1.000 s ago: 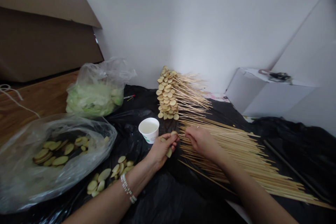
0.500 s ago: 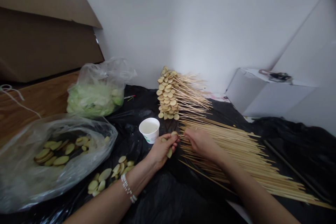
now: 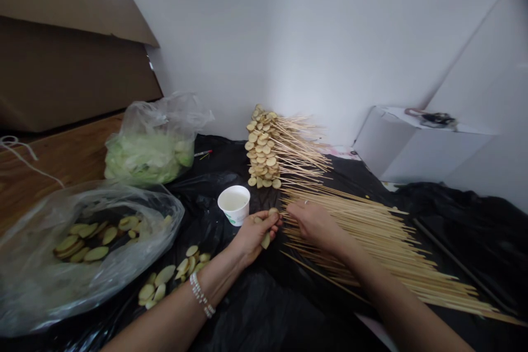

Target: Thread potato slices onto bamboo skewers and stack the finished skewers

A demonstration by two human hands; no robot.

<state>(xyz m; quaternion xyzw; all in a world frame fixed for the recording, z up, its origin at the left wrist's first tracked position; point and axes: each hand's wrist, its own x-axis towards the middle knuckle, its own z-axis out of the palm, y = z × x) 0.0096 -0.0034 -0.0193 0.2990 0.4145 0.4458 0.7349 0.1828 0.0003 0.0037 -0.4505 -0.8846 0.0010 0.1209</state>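
Your right hand [image 3: 314, 225] has slid a touch left along the loose bamboo skewers [image 3: 371, 247]. Its fingers [image 3: 292, 210] are curled down onto the pile, and I can't tell if they've pinched a stick or are just touching. Your left hand [image 3: 253, 236] sits about where it was, fingers [image 3: 264, 221] half closed around a few potato slices [image 3: 266, 240], one poking out the top and one below. Just left of those fingers is a paper cup [image 3: 233, 203] of cloudy liquid. Right above them stands a stack of loaded skewers [image 3: 260, 148], the round slices bunched at the tips. Further left of your fingers, more loose slices [image 3: 165, 280] lie on the black plastic sheet [image 3: 256, 319], beside a clear plastic bag [image 3: 165, 206] holding plenty more. Past that is a second bag [image 3: 148, 157] of pale green stuff.
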